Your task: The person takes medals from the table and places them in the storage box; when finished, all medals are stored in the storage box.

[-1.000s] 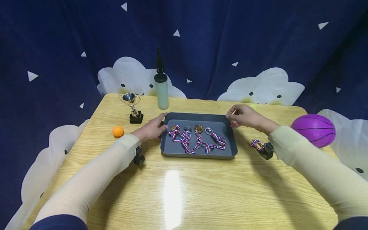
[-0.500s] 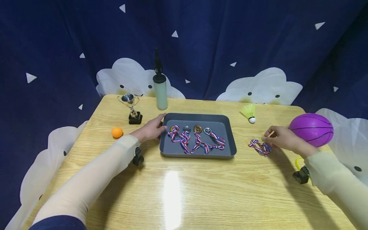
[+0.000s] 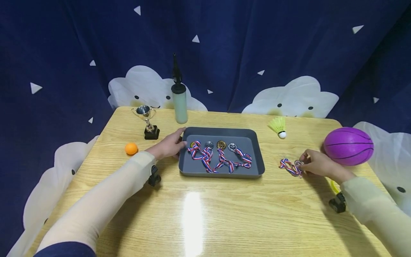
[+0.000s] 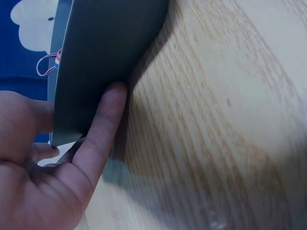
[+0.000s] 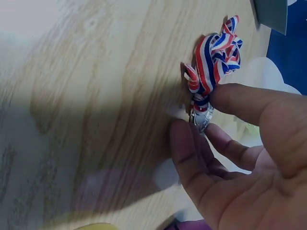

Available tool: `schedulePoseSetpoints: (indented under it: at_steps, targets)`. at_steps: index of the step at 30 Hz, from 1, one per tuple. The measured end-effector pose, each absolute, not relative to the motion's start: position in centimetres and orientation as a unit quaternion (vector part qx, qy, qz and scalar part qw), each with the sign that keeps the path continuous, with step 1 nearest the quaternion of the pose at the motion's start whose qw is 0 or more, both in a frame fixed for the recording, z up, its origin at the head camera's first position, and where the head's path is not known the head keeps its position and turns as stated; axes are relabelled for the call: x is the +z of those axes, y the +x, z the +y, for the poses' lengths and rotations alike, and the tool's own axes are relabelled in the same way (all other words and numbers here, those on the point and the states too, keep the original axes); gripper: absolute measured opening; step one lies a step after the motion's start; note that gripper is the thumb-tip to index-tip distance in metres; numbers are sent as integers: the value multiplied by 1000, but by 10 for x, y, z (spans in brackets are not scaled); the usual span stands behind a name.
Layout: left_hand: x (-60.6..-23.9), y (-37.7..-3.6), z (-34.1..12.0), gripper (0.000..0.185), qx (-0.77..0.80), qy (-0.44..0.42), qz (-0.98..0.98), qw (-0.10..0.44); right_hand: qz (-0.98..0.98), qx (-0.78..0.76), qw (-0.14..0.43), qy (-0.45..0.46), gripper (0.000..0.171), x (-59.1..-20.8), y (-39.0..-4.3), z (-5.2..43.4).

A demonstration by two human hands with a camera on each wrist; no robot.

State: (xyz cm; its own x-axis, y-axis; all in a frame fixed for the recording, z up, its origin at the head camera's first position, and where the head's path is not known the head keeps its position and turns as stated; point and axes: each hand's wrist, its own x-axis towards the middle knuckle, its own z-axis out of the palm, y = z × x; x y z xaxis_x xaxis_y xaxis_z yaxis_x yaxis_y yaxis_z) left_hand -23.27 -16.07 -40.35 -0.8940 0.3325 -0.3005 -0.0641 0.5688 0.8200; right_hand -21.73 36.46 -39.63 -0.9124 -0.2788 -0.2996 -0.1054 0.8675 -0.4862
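Observation:
My left hand (image 3: 170, 144) grips the left wall of a dark grey tray (image 3: 221, 174). In the left wrist view, a finger lies along the tray's outer wall (image 4: 103, 43) near the table. Inside the tray several medals, such as a gold-coloured medal (image 3: 221, 144), lie with striped ribbons. Over at the right, my right hand (image 3: 319, 165) pinches a silver medal (image 5: 201, 117) at the table. Its red, white and blue ribbon (image 3: 289, 167) lies bunched beside the fingers, toward the tray.
A purple ball (image 3: 348, 146) sits right of my right hand, with a yellow ring (image 3: 334, 186) partly behind that wrist. Further back lies a yellow shuttlecock (image 3: 278, 126). At left stand a trophy cup (image 3: 147, 121), a hand pump (image 3: 179, 103) and an orange ball (image 3: 131, 148).
My right hand has gone from the tray's right rim across to the medal at the right, then down onto it. The shuttlecock has come into view. My left hand stays on the tray.

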Motion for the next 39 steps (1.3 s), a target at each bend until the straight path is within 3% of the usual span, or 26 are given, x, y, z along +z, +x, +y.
schedulePoseSetpoints:
  at_steps: [7,16,20,26,30,35,39]
  targets:
    - [-404,-233,-160,68,452,81,862,216,955,-236,150,-95,33,-400,-216,365]
    - [-403,-233,-160,67,452,82,863,211,955,-250,105,-124,17,-395,-221,370]
    - [-403,-234,-160,67,449,79,864,214,945,-286,78,-136,18,-386,-223,370]
    - [-403,-233,-161,67,441,84,867,217,895,-418,46,-149,19,-364,-226,363]
    - [-402,-232,-162,68,441,87,867,216,823,-536,53,-180,14,-343,-228,348]
    - [-402,-233,-162,68,441,85,868,211,842,-504,37,-187,15,-311,-229,322]
    - [-403,-232,-161,68,443,84,867,213,849,-486,63,-199,17,-296,-230,300]
